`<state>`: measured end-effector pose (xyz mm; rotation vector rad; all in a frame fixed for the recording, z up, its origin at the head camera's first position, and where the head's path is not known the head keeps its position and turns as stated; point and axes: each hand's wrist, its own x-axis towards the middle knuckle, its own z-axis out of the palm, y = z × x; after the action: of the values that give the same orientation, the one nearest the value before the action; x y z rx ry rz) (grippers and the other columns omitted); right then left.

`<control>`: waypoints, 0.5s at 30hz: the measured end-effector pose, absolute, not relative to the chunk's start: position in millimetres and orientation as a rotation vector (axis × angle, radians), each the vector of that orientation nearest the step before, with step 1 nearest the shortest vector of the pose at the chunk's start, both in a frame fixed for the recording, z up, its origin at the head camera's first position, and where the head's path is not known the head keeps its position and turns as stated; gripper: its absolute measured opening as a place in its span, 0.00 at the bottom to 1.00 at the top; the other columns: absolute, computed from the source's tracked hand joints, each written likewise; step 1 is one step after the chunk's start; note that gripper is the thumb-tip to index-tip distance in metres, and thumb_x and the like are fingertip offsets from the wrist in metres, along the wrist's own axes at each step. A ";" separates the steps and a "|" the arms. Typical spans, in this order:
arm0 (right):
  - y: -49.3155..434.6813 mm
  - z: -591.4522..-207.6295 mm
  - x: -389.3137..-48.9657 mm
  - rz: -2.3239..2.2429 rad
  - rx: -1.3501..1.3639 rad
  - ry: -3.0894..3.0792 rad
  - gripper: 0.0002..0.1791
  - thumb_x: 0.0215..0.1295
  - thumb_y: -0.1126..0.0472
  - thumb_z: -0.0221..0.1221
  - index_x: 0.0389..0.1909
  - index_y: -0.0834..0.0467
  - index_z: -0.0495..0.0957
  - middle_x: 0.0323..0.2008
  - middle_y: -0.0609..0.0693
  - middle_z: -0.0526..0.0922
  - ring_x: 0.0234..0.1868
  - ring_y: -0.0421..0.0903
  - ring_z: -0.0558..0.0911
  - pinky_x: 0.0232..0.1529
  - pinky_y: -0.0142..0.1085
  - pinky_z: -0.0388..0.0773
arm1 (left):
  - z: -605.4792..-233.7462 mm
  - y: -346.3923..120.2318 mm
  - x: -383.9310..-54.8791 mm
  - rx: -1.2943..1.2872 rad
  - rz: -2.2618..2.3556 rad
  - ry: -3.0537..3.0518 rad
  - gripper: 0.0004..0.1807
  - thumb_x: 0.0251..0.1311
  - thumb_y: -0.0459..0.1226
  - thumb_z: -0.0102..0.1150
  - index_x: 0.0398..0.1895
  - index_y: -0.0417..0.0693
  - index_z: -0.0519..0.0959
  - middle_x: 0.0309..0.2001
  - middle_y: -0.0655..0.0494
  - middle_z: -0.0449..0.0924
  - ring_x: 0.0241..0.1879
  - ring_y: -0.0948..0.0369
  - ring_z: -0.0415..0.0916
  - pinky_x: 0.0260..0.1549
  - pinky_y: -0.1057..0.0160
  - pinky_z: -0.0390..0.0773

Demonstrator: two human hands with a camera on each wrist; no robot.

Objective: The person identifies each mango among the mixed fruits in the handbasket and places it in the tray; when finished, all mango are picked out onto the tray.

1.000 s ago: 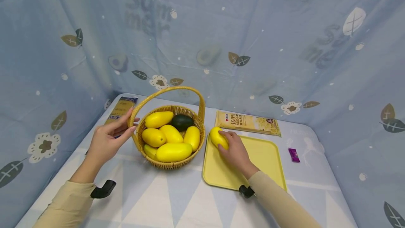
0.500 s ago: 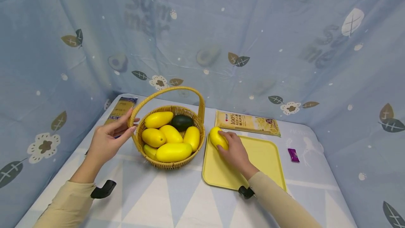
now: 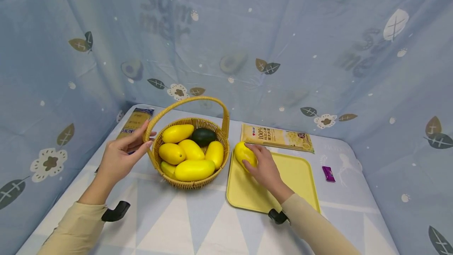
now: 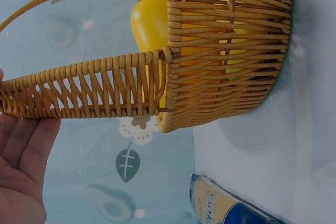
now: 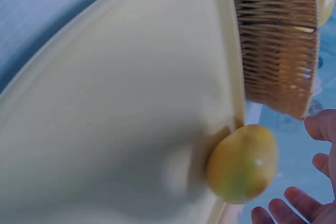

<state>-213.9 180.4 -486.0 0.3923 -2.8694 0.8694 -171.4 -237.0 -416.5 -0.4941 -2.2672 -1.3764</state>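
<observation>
A yellow mango [image 3: 242,153] lies at the far left corner of the yellow tray [image 3: 294,176]. My right hand [image 3: 266,169] hovers just beside it, fingers spread; the right wrist view shows a gap between the fingers and the mango [image 5: 244,163]. To the left stands a wicker basket [image 3: 189,185] filled with several yellow mangoes [image 3: 194,170] and one dark green fruit [image 3: 203,137]. My left hand [image 3: 118,154] pinches the left side of the basket's arched handle [image 3: 150,145] between thumb and fingers. In the left wrist view, fingers [image 4: 39,142] lie against the woven handle.
Behind the tray lies a long pasta packet [image 3: 277,137]. Another packet [image 3: 136,121] with blue ends lies behind my left hand. A small purple wrapped sweet [image 3: 328,174] sits right of the tray. Patterned blue curtains [image 3: 226,42] enclose the table [image 3: 212,223].
My right hand has loosened from the mango and drawn slightly right, leaving it on the tray's corner. The left hand and the basket have stayed put.
</observation>
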 end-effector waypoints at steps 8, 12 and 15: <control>168.0 -466.8 -205.2 0.984 0.536 -2.820 0.29 0.69 0.51 0.65 0.70 0.44 0.73 0.66 0.53 0.71 0.67 0.55 0.70 0.64 0.55 0.74 | -416.0 -237.3 -170.8 -0.480 -1.373 -2.275 0.38 0.59 0.21 0.66 0.73 0.52 0.71 0.52 0.39 0.85 0.49 0.75 0.81 0.42 0.77 0.81; 158.1 -459.2 -200.0 1.044 0.629 -2.812 0.29 0.70 0.51 0.65 0.71 0.45 0.74 0.64 0.50 0.72 0.66 0.53 0.71 0.63 0.54 0.74 | -415.5 -237.0 -170.7 -0.478 -1.374 -2.278 0.38 0.60 0.21 0.66 0.73 0.52 0.70 0.52 0.39 0.85 0.49 0.76 0.81 0.42 0.78 0.80; 148.6 -455.1 -197.5 1.062 0.716 -2.806 0.28 0.69 0.52 0.66 0.70 0.46 0.75 0.64 0.49 0.73 0.65 0.52 0.72 0.63 0.53 0.74 | -415.5 -236.7 -170.8 -0.475 -1.371 -2.282 0.38 0.60 0.21 0.66 0.73 0.52 0.70 0.52 0.39 0.85 0.49 0.77 0.81 0.42 0.77 0.80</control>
<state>-197.5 148.6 -455.1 0.7163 -2.8058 1.0621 -170.8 -236.7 -415.5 -0.4752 -2.2819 -1.3707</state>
